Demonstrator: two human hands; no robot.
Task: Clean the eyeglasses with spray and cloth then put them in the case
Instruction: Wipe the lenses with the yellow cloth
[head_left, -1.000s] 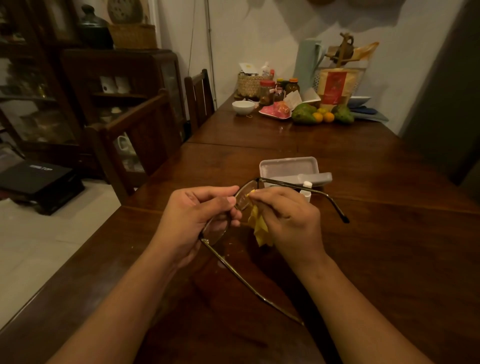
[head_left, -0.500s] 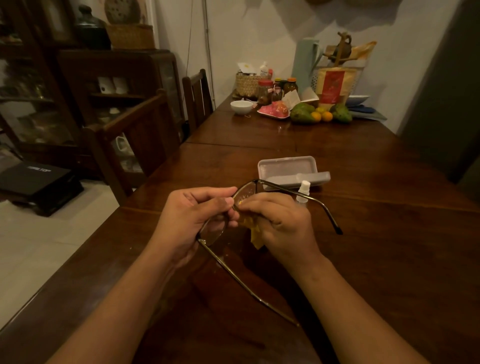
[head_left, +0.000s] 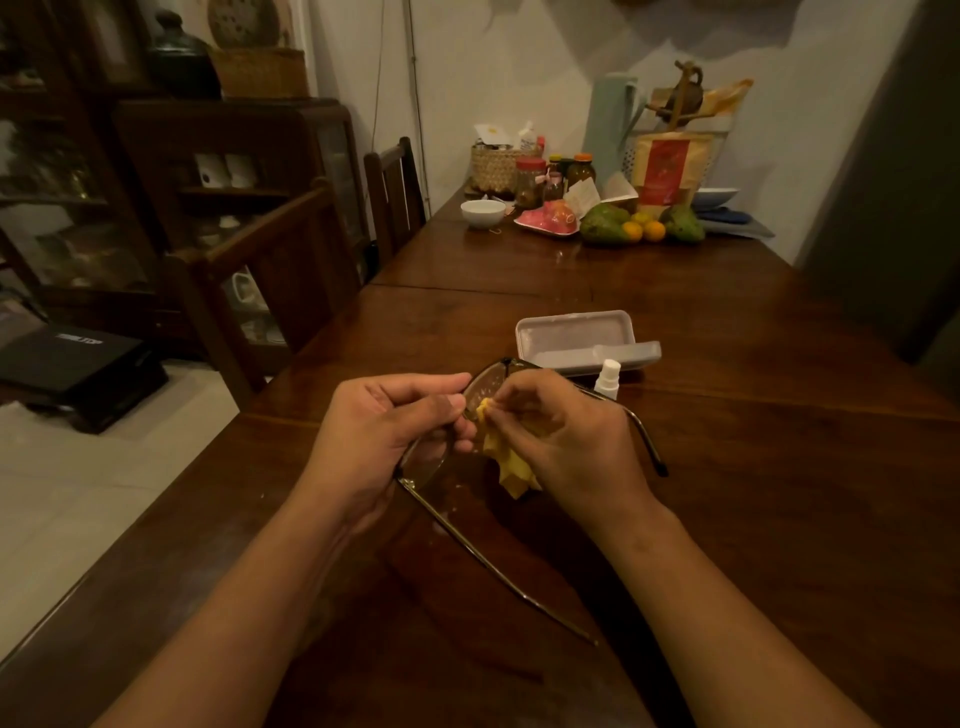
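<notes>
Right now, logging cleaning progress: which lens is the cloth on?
The far lens, nearest the open case: the right hand presses the yellow cloth on it. The left hand just holds the eyeglasses by the near one.

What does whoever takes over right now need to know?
Left hand: holds the glasses by the frame, above the table, arms unfolded.
Right hand: pinches the cloth against a lens.
Case: open on the table, with the spray upright in front of it.
Done: spraying, probably, as the lens looks speckled.
Left: finish wiping both lenses, fold the arms, put the glasses in the case.
</notes>
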